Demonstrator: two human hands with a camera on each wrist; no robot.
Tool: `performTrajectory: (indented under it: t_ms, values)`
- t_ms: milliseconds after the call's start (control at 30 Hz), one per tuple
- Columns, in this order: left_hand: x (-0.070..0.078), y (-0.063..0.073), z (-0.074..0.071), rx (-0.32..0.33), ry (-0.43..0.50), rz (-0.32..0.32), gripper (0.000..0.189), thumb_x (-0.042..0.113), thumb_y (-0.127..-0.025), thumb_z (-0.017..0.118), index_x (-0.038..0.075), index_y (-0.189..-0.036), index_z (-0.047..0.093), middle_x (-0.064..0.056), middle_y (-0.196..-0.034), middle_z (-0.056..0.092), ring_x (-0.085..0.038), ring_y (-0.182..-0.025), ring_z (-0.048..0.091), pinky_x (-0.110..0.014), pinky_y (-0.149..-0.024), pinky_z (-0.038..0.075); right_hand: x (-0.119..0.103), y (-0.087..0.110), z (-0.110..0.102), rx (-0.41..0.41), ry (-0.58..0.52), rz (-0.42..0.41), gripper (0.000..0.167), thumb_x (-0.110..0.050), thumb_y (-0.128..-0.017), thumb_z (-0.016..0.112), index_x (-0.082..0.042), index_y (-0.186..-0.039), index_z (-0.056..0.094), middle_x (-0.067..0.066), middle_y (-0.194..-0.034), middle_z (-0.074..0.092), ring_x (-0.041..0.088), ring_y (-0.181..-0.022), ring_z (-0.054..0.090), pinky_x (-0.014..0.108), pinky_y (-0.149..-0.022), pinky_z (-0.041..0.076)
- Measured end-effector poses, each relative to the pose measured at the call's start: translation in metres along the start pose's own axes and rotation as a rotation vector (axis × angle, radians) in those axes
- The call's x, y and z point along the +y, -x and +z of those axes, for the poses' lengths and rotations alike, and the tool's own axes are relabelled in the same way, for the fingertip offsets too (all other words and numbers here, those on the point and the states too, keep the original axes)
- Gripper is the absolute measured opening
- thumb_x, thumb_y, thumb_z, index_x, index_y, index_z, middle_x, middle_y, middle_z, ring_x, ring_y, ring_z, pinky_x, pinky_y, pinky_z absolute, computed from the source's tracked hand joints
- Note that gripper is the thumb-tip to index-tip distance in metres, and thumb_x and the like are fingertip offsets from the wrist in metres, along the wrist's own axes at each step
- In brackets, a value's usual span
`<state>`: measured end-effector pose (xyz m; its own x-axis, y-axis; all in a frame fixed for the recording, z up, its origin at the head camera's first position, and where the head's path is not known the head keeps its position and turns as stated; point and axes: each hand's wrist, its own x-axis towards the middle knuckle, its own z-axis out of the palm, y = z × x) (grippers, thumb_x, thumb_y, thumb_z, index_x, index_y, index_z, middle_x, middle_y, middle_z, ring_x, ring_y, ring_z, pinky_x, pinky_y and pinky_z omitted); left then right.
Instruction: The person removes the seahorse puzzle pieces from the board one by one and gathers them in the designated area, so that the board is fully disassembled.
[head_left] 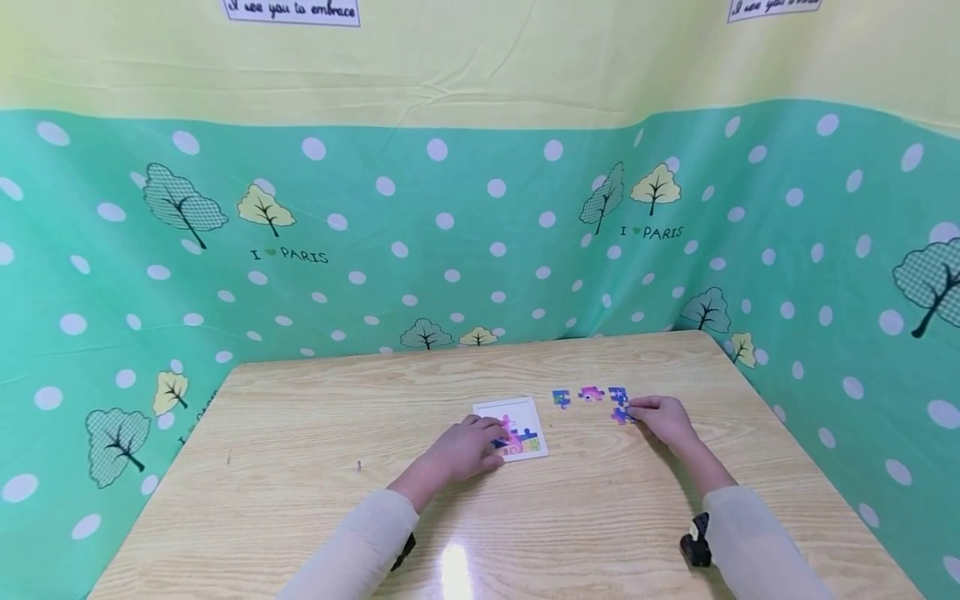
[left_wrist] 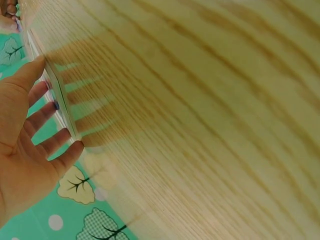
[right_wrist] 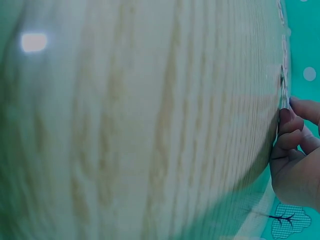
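White square jigsaw tray (head_left: 522,406) sits centre-ish, left hand (head_left: 465,447) spread over its left side, steadying it I guess; farther right, right hand (head_left: 665,419) pinches a blue-purple puzzle piece (head_left: 619,414) by its edge, maybe for control.

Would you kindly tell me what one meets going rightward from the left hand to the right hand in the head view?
Left hand, white puzzle tray, blue-and-green puzzle piece, pink puzzle piece, two bluish puzzle pieces, right hand.
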<state>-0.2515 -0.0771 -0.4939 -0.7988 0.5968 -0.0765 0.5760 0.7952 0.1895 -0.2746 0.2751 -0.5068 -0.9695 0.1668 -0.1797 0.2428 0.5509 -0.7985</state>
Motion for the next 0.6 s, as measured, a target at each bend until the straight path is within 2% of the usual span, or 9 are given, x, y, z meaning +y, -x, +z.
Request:
performTrajectory:
  t_ms: [200,400,600]
  values:
    - [0.0006,0.0004,-0.0010,0.000,-0.001,0.001,0.043,0.041,-0.091,0.057,0.023,-0.130,0.053,-0.001,-0.139,0.049,-0.027,-0.129,0.044,-0.045,-0.105,0.041,-0.0007,0.0028,-0.0023,-0.005,-0.007,0.003,0.040,-0.025,-0.092,0.057,0.005,-0.119,0.059,0.019,-0.108,0.063,0.013,-0.073,0.054,0.021,-0.056,0.046]
    - [-0.0001,0.0003,-0.0006,0.002,-0.005,0.000,0.043,0.042,-0.090,0.057,0.023,-0.129,0.053,0.000,-0.139,0.049,-0.025,-0.128,0.045,-0.043,-0.104,0.042,0.0014,0.0049,-0.0021,-0.018,0.053,-0.040,0.049,-0.034,-0.088,0.063,0.002,-0.120,0.058,0.021,-0.117,0.059,0.021,-0.093,0.057,0.020,-0.066,0.047]
    - [-0.0005,0.0002,0.0003,0.003,0.001,-0.001,0.044,0.042,-0.091,0.057,0.023,-0.130,0.053,0.000,-0.139,0.049,-0.025,-0.128,0.045,-0.044,-0.104,0.042,0.0026,0.0057,0.0031,-0.001,0.114,-0.080,0.050,-0.034,-0.084,0.068,0.002,-0.118,0.060,0.019,-0.111,0.062,0.025,-0.095,0.057,0.029,-0.074,0.050]
